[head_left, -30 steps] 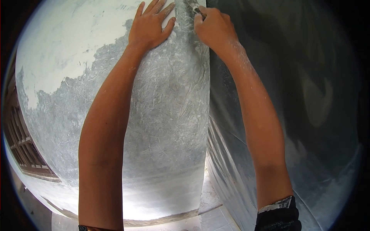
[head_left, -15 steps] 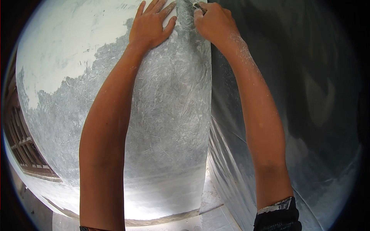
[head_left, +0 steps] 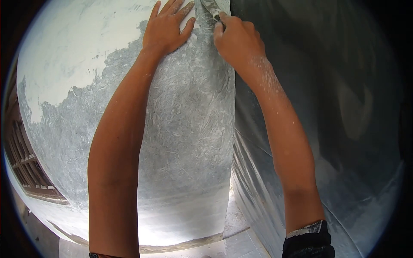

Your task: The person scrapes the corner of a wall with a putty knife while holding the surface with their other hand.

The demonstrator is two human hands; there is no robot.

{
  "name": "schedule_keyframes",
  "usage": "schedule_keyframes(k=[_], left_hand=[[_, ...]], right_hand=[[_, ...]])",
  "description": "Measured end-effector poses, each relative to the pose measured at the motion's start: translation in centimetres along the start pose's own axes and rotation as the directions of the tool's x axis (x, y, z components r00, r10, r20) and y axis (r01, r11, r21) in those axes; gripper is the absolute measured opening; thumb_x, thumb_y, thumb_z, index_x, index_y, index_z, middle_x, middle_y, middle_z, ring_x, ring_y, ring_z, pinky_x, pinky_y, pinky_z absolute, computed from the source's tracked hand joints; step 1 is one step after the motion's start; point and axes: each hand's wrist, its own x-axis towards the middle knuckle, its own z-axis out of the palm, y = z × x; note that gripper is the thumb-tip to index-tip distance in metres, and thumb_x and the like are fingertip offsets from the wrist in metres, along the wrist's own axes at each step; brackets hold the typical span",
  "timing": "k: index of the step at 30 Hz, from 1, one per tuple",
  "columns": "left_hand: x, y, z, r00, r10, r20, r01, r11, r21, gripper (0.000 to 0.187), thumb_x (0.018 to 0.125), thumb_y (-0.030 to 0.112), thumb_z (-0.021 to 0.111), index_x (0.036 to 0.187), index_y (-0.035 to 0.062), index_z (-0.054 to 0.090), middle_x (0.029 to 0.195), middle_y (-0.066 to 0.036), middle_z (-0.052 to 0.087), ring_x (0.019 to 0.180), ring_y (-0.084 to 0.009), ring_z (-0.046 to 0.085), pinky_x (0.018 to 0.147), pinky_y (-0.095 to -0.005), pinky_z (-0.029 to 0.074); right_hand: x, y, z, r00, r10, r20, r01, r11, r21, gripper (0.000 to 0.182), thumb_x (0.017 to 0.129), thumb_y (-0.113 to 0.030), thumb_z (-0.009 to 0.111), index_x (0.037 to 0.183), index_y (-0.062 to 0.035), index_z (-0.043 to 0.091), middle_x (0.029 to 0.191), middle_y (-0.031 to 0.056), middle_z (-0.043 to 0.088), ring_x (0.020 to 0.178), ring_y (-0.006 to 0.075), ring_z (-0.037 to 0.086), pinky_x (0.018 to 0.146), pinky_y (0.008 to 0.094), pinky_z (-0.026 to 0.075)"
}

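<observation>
Scraped grey wall (head_left: 185,129), left hand (head_left: 165,28) flat and released, right hand (head_left: 236,41) gripping scraper (head_left: 211,7).

Bare forearms dusted white; black sleeve (head_left: 307,247) at right elbow.

Below you, pale tiled floor (head_left: 241,245); the scraped grey wall (head_left: 185,142) stands on it, dust at its foot.
</observation>
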Motion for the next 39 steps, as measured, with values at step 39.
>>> schedule_keyframes(k=[39], left_hand=[[-0.1, -0.2, 0.4, 1.000, -0.011, 0.003, 0.011, 1.000, 0.013, 0.053, 0.099, 0.030, 0.050, 0.142, 0.0011, 0.052, 0.155, -0.021, 0.042, 0.149, -0.0345, 0.032, 0.124, -0.0518, 0.018]], right_hand=[[0.2, 0.7, -0.6, 0.998, 0.059, 0.009, -0.058, 0.993, -0.106, 0.038, 0.095, -0.020, 0.050, 0.125, -0.0044, 0.066, 0.108, 0.0236, 0.071, 0.105, 0.0417, 0.069, 0.090, 0.0513, 0.056]])
